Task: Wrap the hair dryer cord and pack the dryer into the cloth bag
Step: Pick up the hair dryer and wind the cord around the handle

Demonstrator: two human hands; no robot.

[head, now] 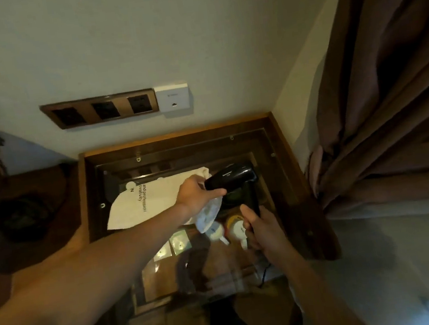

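A black hair dryer (233, 178) hangs over the glass-topped side table (289, 179), nozzle pointing left. My right hand (261, 227) grips its handle from below. My left hand (197, 194) holds the nozzle end together with the mouth of the white cloth bag (142, 201), which lies flat on the table with black printed text on it. A thin black cord (264, 271) drops below my right wrist; most of the cord is hidden.
Small round containers (234, 226) and clear packets (171, 245) sit on the table's lower level under the glass. A wall plate with three dark sockets (103, 110) and a white box (172, 97) are above. Brown curtains (380, 102) hang on the right. A dark bin (23, 217) stands left.
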